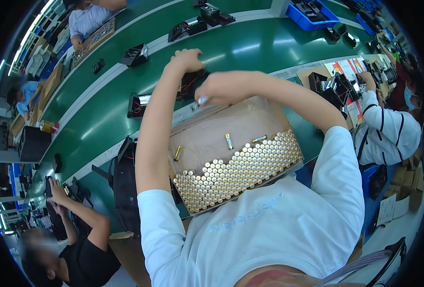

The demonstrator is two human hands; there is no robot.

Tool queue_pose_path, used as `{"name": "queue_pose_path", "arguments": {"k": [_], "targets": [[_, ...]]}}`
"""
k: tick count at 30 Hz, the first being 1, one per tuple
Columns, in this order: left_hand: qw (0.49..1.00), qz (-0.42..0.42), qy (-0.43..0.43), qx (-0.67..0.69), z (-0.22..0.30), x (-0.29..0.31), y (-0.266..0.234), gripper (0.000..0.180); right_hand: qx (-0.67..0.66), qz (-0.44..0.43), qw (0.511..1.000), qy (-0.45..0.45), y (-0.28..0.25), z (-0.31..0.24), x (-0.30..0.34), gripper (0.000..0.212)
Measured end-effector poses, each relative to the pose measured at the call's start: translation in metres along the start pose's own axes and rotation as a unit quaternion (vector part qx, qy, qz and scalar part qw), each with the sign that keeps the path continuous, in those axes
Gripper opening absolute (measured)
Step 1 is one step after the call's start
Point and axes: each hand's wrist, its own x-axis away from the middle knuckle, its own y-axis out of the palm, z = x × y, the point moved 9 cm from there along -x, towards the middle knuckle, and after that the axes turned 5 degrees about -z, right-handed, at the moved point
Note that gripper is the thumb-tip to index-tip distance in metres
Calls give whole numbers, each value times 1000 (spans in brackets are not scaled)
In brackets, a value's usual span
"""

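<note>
My right hand (226,88) is closed, with a shiny cylindrical battery (202,100) at its fingertips. Just beyond it, my left hand (187,60) curls over the far end of a black plastic battery case (189,86) with thin red wires. My wrist and fingers hide much of that case. Between me and my hands lies a shallow cardboard box (212,125) lined with brown paper. Tightly packed upright batteries (240,170) fill its near half. A few loose batteries (228,141) lie on the bare paper.
Another black case (138,104) sits left of my forearm on the green conveyor (92,126). More cases (188,28) stand along the metal rail, beside a blue bin (312,14). A black backpack (126,186) is at my left. Co-workers sit on both sides.
</note>
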Motion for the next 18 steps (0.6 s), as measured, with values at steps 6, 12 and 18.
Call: {"name": "queue_pose_path", "arguments": {"k": [6,12,18], "targets": [[961,-212,173,-40,38,16,14,57,-136,79,962,223,-37,76,52,16],[977,-150,140,49,11,28,-10,42,-37,95,966,237,-39,90,45,17],[848,-145,-83,503,-47,63,7,32,130,156,973,112,-40,86,6,16]]}}
